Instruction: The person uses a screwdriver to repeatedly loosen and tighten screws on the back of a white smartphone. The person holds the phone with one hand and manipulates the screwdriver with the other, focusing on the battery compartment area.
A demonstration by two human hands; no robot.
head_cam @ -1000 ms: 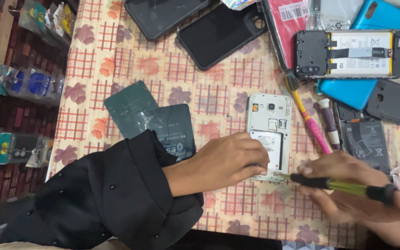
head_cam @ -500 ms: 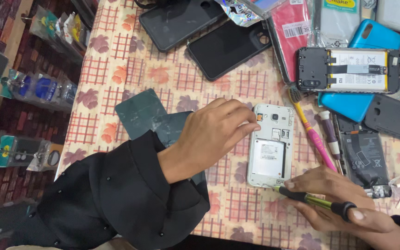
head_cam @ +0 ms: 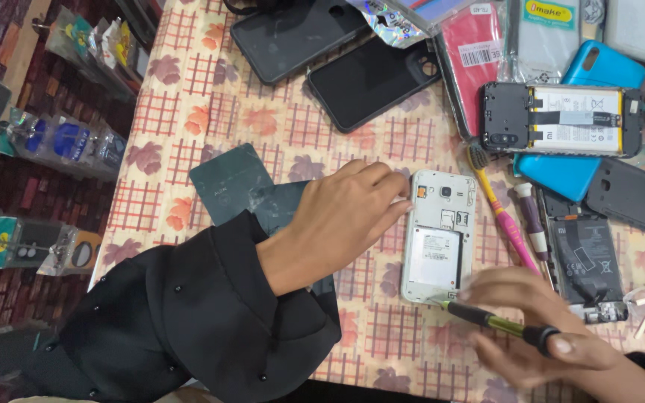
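The white phone (head_cam: 439,236) with its back off looks like matt plastic, with a smooth, paper-like label on its grey battery, and it lies on a smooth printed tablecloth (head_cam: 210,97), probably vinyl. The screwdriver (head_cam: 498,322) has a glossy yellow-and-black plastic handle. Near the tablecloth's left edge the dark green panel (head_cam: 233,183) is glossy and scuffed.

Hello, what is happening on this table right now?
A person works on a white phone lying open, back cover off, on the checked tablecloth. The left hand steadies its upper left edge. The right hand holds a screwdriver, tip at the phone's lower edge. Other phones, cases and a toothbrush lie around.
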